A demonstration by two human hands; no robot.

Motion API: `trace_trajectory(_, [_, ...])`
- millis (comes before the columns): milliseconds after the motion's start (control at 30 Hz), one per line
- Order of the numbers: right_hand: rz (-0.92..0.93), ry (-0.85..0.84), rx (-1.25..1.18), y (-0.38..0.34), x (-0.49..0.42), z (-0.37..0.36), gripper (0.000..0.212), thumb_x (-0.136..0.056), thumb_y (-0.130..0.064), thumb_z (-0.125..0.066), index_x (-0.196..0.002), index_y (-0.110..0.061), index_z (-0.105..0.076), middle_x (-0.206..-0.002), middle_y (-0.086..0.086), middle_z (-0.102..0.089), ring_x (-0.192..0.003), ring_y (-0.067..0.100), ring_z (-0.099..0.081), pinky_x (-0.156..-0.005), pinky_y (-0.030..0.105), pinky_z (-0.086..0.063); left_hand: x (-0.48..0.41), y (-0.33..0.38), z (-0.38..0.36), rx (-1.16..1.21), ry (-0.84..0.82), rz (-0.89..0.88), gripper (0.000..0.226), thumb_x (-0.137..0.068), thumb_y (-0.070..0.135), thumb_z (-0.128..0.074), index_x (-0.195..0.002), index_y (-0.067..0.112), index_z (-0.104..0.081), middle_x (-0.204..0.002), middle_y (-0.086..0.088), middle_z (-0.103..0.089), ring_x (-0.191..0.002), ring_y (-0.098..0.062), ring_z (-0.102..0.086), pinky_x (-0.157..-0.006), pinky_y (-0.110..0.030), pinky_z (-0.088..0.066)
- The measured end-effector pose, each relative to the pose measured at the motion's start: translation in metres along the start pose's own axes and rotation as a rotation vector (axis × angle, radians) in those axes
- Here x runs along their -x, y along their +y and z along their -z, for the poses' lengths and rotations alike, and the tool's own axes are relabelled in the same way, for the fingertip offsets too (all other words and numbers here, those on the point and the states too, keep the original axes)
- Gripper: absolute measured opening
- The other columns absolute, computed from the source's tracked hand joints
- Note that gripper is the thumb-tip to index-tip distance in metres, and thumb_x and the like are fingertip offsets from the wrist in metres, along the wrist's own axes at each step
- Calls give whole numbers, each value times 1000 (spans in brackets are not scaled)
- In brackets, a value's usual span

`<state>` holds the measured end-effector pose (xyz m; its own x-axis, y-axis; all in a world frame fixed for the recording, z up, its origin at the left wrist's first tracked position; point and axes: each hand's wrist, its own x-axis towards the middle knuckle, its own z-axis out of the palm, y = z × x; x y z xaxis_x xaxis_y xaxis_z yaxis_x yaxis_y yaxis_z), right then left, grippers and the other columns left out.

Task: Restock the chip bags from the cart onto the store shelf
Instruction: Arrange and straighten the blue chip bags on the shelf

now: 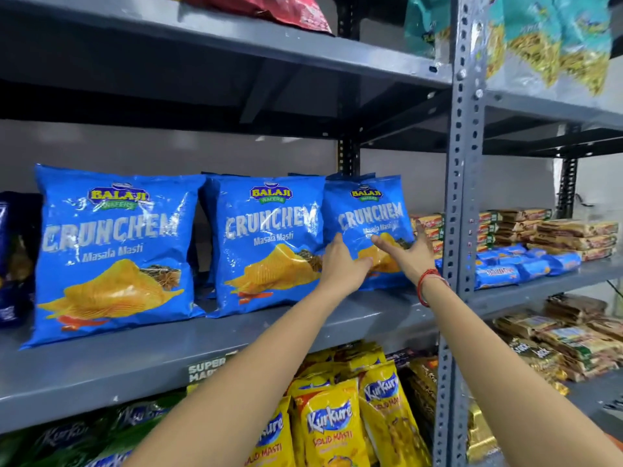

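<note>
Chip bag [369,217] upright on shelf [202,345], both hands touching.

open shelf front [101,372] – upright post [460,197] rightward

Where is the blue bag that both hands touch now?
In the head view, the blue bag stands right of centre on the grey shelf, last of three alike, beside the upright post.

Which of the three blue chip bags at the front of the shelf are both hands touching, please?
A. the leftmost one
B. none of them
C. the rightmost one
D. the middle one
C: the left hand and the right hand both rest on the lower front of the rightmost blue chip bag, beside the shelf post.
</note>
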<state>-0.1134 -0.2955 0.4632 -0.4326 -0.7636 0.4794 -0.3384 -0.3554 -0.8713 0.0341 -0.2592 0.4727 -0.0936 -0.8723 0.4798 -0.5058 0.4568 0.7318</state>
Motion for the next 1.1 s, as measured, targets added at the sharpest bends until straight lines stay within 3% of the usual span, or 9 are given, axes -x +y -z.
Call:
trace_trajectory(67, [-55,-26,-35,8,-5,0,114,-63,-54,-80,-151,-16,-18,-152,9,-37,-140,29,-35,-116,45,-28,-10,3,-14,59,6,68,76,-82,23,-62,-143,6,-20,-149,-15,-32,-138,-30,-29,-105,-32,-30])
trace_trajectory(200, [-167,-84,-81,23,-16,-3,116,-66,-57,-76,-153,-22,-8,-159,10,-22,-145,33,-24,-118,52,-22,-25,-4,-30,122,4,255,98,-80,16,-64,-147,6,6,-155,-17,-19,-140,-33,-26,-111,-36,-30])
trace_trajectory(333, [-189,-79,-108,31,-20,-4,112,-62,-58,-78,-150,-24,-18,-157,8,-29,-142,32,-31,-116,51,-27,-30,-12,-36,169,0,374,99,-79,15,-68,-147,3,2,-150,-20,-30,-131,-34,-40,-106,-40,-39])
trace_trajectory(400, [-193,-76,-146,33,-23,-4,110,-61,-56,-80,-149,-21,-23,-153,8,-37,-139,31,-36,-115,50,-31,-31,-16,-38,206,19,366,97,-78,15,-71,-147,5,-3,-150,-19,-32,-132,-33,-40,-107,-40,-39])
trace_trajectory(567, [-205,-58,-242,35,-25,-3,116,-60,-53,-82,-152,-23,-17,-157,6,-31,-143,29,-31,-117,49,-28,-30,-21,-44,277,138,285,92,-76,5,-72,-147,9,-14,-148,-17,-34,-135,-32,-37,-108,-36,-36])
trace_trajectory(667, [-201,-73,-249,37,-27,-4,114,-58,-53,-82,-150,-23,-20,-152,6,-40,-137,29,-40,-113,48,-34,-29,-24,-45,281,179,279,91,-73,5,-75,-145,8,-20,-145,-16,-39,-133,-32,-39,-109,-37,-36])
trace_trajectory(767, [-184,-72,-228,38,-26,-5,102,-60,-52,-82,-144,-25,-31,-142,4,-50,-124,25,-49,-104,39,-41,-28,-25,-45,237,143,282,91,-75,7,-73,-146,7,-16,-148,-17,-35,-136,-32,-35,-110,-40,-34])
trace_trajectory(967, [-144,12,-71,30,-18,-5,103,-66,-56,-76,-148,-18,-27,-148,11,-44,-136,35,-41,-111,54,-36,-12,-12,-46,151,98,266,96,-83,19,-66,-147,4,3,-157,-17,-11,-143,-32,-19,-113,-39,-26])
trace_trajectory(1100, [-41,97,64,23,5,-8,95,-77,-49,-71,-148,-6,-25,-146,20,-43,-135,37,-40,-110,48,-36,15,0,-40,189,54,196,93,-86,24,-60,-147,4,6,-159,-14,-5,-145,-30,-13,-117,-41,-21])
